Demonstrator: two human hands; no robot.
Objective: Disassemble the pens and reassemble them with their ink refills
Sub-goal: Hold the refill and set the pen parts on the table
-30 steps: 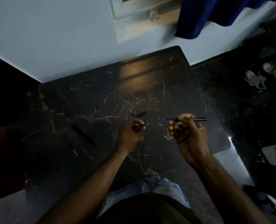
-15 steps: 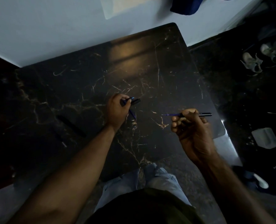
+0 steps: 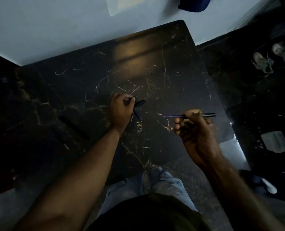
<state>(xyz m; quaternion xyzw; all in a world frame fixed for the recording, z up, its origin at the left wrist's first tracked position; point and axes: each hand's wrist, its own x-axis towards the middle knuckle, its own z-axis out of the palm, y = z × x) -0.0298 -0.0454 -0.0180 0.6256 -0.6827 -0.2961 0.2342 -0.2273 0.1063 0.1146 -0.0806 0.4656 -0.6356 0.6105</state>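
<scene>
Head view: refill (image 3: 172, 116) partly inside barrel (image 3: 208, 115), right hand (image 3: 195, 130)

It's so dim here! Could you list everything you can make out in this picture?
table: one, black marble with gold veins, centre
pen: one, black with blue refill poking out, held over table's right part
pen parts: at least two, black and blue, gripped near table's middle
loose pen piece: one, black, lying on table's left part
shoes: two, grey, floor, upper right
cloth: one, blue, top edge
flat object: one, pale grey, floor right of table
left hand: one, gripping pen parts
right hand: one, holding pen
</scene>
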